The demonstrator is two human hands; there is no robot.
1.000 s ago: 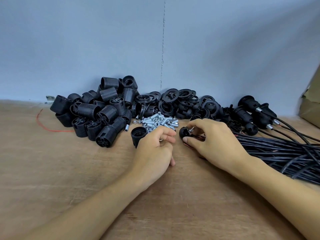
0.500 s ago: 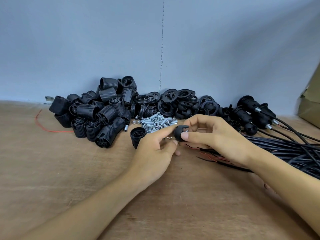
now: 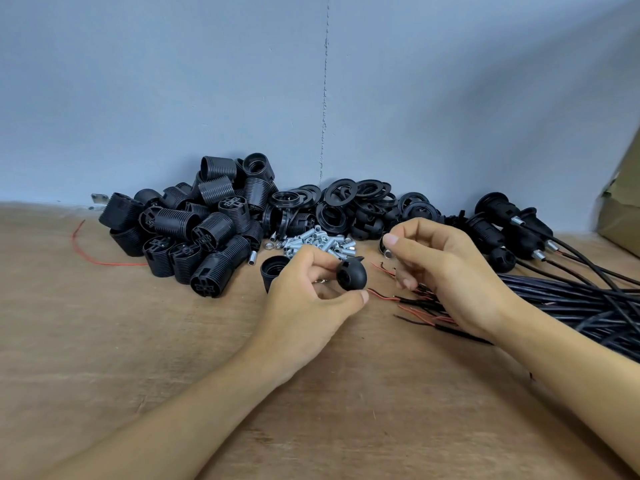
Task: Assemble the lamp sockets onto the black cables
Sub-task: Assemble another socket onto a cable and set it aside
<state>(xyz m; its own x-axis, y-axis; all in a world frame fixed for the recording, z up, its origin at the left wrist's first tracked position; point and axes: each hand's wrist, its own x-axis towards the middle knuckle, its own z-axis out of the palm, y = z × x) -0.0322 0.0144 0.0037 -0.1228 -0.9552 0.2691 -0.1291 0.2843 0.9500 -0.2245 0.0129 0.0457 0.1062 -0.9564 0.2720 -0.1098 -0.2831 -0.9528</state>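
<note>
My left hand (image 3: 308, 296) pinches a black dome-shaped socket cap (image 3: 351, 276) between thumb and fingers, just above the wooden table (image 3: 138, 358). My right hand (image 3: 446, 271) hovers to its right, fingertips closed on a small metal tube (image 3: 387, 252). Under the right hand lie the stripped red and black ends (image 3: 412, 304) of the black cables (image 3: 575, 306), which bundle off to the right. One open socket body (image 3: 272, 270) stands upright behind my left hand.
Threaded black socket bodies (image 3: 207, 230) are heaped at the back left, black rings (image 3: 346, 202) in the middle, metal tubes (image 3: 318, 242) in front. Assembled sockets on cables (image 3: 502, 223) lie back right by a cardboard box (image 3: 623, 202). A red wire (image 3: 90, 252) lies far left.
The cap has passed from my right hand to my left hand. My right hand has drawn back to the right, keeping the small metal tube, and the cable ends now show.
</note>
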